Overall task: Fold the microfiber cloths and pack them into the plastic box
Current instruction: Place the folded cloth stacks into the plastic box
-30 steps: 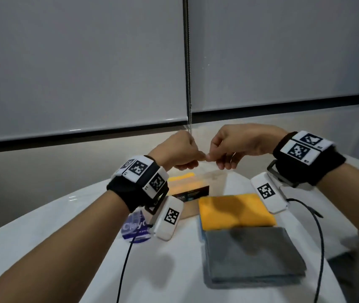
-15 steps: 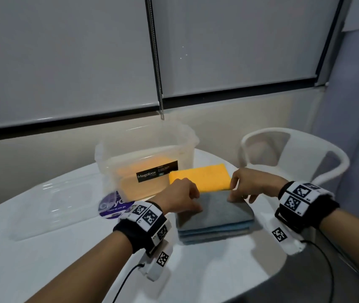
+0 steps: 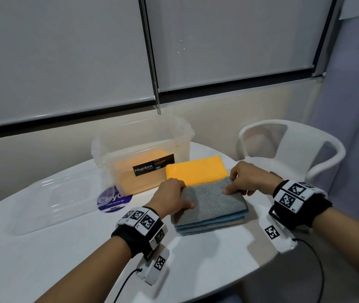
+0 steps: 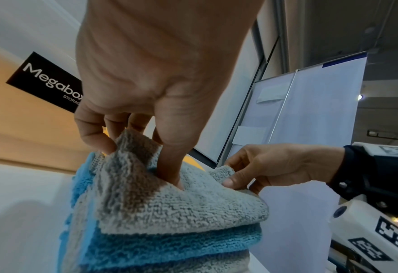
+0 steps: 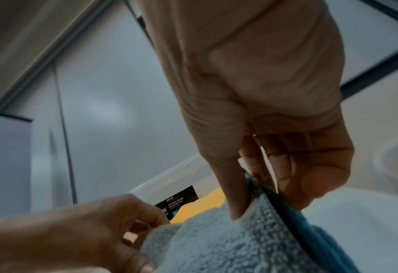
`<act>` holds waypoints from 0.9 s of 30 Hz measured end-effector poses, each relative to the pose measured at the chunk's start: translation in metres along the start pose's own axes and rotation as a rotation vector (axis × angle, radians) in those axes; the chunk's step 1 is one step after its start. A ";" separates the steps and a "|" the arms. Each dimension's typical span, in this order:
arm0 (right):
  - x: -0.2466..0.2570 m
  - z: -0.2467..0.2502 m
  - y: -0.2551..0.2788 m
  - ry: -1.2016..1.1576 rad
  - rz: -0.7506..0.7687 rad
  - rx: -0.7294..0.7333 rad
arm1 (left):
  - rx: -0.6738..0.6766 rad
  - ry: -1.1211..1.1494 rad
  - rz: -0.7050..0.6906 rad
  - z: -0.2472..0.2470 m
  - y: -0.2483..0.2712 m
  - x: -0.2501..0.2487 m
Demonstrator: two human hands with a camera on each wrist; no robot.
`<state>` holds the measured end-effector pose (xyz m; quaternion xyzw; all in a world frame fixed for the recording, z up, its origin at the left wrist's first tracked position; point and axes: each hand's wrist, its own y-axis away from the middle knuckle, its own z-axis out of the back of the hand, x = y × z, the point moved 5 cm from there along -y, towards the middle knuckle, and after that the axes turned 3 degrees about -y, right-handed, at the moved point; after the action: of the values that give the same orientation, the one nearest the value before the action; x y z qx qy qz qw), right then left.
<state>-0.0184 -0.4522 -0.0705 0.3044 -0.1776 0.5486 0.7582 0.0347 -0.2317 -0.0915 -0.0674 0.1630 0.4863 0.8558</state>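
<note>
Head view: orange cloth [image 3: 139, 169] already in plastic box [image 3: 183, 136] at 11 o'clock; both hands pinch grey cloth [image 3: 213, 202] far corners atop stack; several unpacked.

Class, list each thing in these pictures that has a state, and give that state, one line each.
plastic box: open, orange cloth inside
lid: off, flat on table
grey cloth: folded, top of stack
left hand: pinching grey cloth's corner
right hand: pinching grey cloth's corner
orange cloth: folded, beside box

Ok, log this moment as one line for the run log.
left hand pinches grey cloth far-left corner | right hand pinches far-right corner | cloth atop stack | orange cloth beside plastic box
</note>
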 end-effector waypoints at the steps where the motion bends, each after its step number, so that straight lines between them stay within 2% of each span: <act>1: 0.003 0.002 0.001 0.036 0.031 -0.025 | -0.005 0.004 -0.002 0.001 0.000 -0.001; 6: 0.009 0.007 0.004 0.130 0.062 -0.046 | 0.065 0.059 0.000 -0.001 -0.003 -0.004; 11: 0.001 0.012 0.004 0.021 0.014 -0.075 | 0.081 0.146 -0.002 0.000 -0.002 -0.007; 21: -0.014 0.001 0.007 -0.246 -0.098 0.094 | 0.122 0.762 0.195 0.009 -0.004 0.021; 27: -0.012 0.000 0.007 -0.301 -0.151 0.107 | 0.146 0.739 0.199 -0.003 -0.002 0.026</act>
<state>-0.0292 -0.4594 -0.0764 0.4354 -0.2365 0.4468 0.7449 0.0484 -0.2124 -0.1032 -0.1609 0.5000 0.4971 0.6906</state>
